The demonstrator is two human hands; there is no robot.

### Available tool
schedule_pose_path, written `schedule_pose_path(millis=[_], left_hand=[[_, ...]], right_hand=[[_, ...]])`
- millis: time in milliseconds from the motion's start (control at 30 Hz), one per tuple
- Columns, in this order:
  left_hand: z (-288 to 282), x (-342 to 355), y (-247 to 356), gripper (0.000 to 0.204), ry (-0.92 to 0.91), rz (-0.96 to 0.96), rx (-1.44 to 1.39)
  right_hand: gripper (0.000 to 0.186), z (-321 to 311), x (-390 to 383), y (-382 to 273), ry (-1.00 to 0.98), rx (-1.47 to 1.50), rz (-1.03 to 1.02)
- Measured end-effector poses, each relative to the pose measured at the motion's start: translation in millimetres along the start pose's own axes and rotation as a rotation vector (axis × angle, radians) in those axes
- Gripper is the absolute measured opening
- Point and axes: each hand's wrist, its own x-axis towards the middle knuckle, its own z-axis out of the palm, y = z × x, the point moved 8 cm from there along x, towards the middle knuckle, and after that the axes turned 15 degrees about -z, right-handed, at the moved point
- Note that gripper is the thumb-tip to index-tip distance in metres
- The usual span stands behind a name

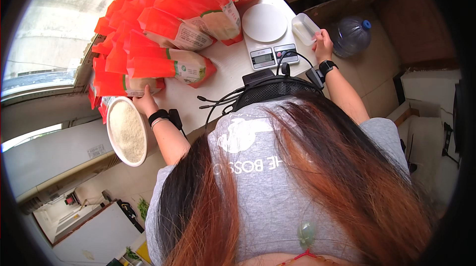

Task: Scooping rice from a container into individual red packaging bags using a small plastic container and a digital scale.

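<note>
At the right edge of the white table (pixel 229 67), right hand (pixel 323 44): closed on the near end of a translucent plastic box (pixel 303 27), fingers bent round its wall.
Translucent plastic box: beside the kitchen scale, tilted, its hollow in view; whether it also rests on the table edge I cannot tell.
Box handling: probably light and thin-walled, a little springy, smooth enough to slip; the end wall and rim look like the best hold, as squeezing the long sides could bow them.
Kitchen scale (pixel 265 33): just left of the box, round white plate bare, display toward the person.
Water jug (pixel 353 36): clear with a blue cap, to the right of the right hand, beyond the table.
Left hand (pixel 144 101): between the white oval tub (pixel 144 139) and the nearest of the red bags (pixel 113 82), a finger reaching to that bag's pale lower end; whether it grips the tub's rim or only lies against it I cannot tell.
White oval tub: at the table's left end, filled with loose rice (pixel 127 128); likely heavy, with grains that spill if tipped, so best held under opposite rims.
Red bags: crowded across the table's far left; soft, slick film over shifting grain, likely weighty, better supported from below than pulled by their floppy tops.
</note>
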Motion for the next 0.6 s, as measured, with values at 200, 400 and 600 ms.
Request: schedule_pose_path(millis=[200, 400, 600], left_hand=[[5.9, 11.3, -12.5, 0.051, -0.043, -0.097, 0.041], [21.7, 14.7, -10.5, 0.050, -0.141, 0.033, -0.163], [17.3, 30.8, -37.1, 0.039, -0.098, 0.058, -0.051]], right_hand=[[0.040, 3.2, 0.8, -1.5, -0.004, -0.021, 0.006], [0.036, 2.1, 2.6, 7.1, -0.010, 0.003, -0.035], [0.037, 5.2, 0.5, 2.1, 0.004, 0.023, -0.011]])
